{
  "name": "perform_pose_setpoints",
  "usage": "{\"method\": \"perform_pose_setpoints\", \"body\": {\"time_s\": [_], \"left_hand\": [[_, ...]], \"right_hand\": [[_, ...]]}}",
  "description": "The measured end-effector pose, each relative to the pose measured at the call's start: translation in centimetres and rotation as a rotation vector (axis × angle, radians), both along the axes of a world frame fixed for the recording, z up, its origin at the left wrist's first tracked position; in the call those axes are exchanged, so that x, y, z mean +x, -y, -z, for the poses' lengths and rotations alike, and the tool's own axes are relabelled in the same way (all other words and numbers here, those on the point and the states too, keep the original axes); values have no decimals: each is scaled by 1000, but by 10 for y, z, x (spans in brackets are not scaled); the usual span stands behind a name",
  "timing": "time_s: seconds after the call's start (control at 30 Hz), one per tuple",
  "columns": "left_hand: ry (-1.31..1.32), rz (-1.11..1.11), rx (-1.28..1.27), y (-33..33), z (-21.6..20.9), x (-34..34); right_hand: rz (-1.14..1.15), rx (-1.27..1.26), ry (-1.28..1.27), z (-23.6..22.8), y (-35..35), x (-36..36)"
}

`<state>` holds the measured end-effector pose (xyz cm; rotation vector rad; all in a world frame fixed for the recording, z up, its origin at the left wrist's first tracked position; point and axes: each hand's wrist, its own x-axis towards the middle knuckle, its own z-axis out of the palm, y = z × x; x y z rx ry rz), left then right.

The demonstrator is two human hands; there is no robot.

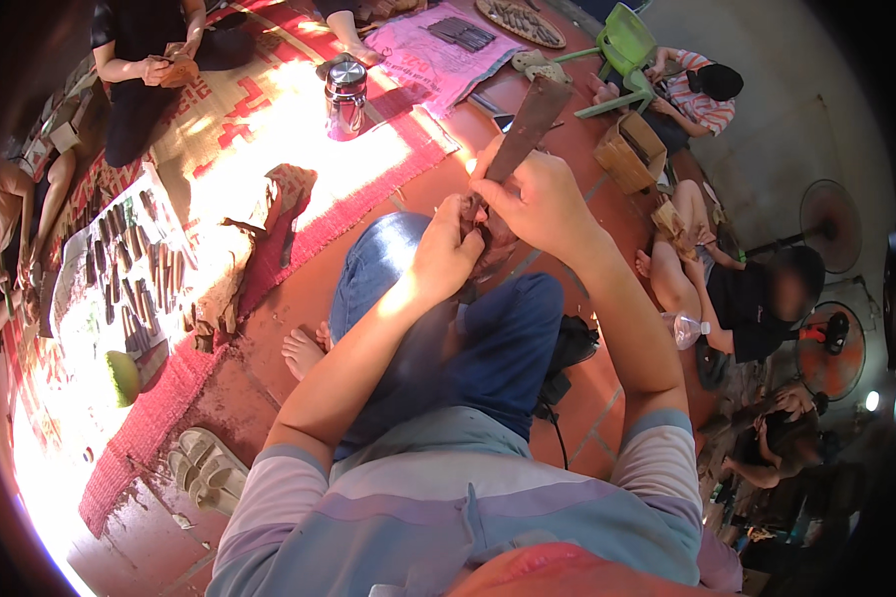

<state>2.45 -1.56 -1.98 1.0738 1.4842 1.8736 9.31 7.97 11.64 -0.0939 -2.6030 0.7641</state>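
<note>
In front of me, my right hand [542,202] grips a broad, flat, dark brown knife blade [530,129], its thumb pressed along the flat face. The blade points up and away, wider at its far end. Close beside it, my left hand [446,251] is closed with fingers curled at the lower end of the blade. What the left fingers hold is mostly hidden. A reddish-brown piece [493,255] shows just below and between both hands, too blurred to name. My legs in blue jeans [493,333] are folded underneath.
Left, many dark narrow pieces lie on a pale sheet [70,289], near a green fruit [122,378]. A metal-lidded jar [345,99] stands on the red mat [299,234]. Sandals [207,470] lie lower left. Several people sit around; right are a cardboard box [631,151] and fans [830,225].
</note>
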Motion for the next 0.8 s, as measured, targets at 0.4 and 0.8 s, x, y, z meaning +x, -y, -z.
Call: {"method": "perform_pose_setpoints", "body": {"time_s": [0.4, 0.8], "left_hand": [[32, -21, 19, 2, -8, 4], [-54, -18, -29, 3, -4, 2]], "right_hand": [[69, 200, 48, 1, 4, -6], [106, 311, 73, -2, 8, -17]]}}
